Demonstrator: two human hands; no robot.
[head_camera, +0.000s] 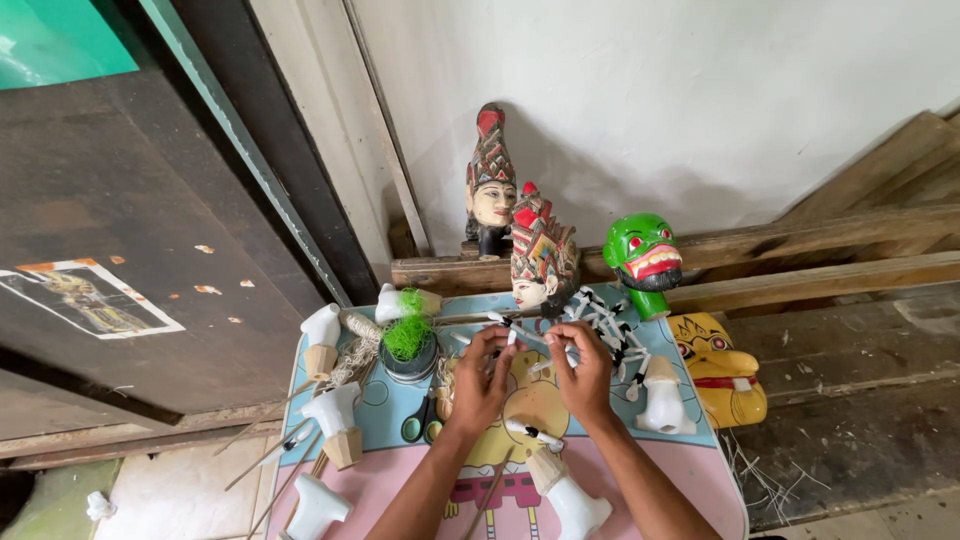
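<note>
Both hands pinch a thin white rod (528, 336) at frame centre, left hand (480, 375) and right hand (583, 372) closed on its ends above the small table (720, 470). Risk, as I judge: the rod may snap or slip, knocking the crowned puppet head (542, 250) just behind

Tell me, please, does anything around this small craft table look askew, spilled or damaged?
Pale fibre scraps lie strewn on the dark wooden floor right of the pink-and-blue table. The yellow carved mask lies tipped on its side beside it. Left hand and right hand pinch small white pieces; nothing looks broken.
</note>
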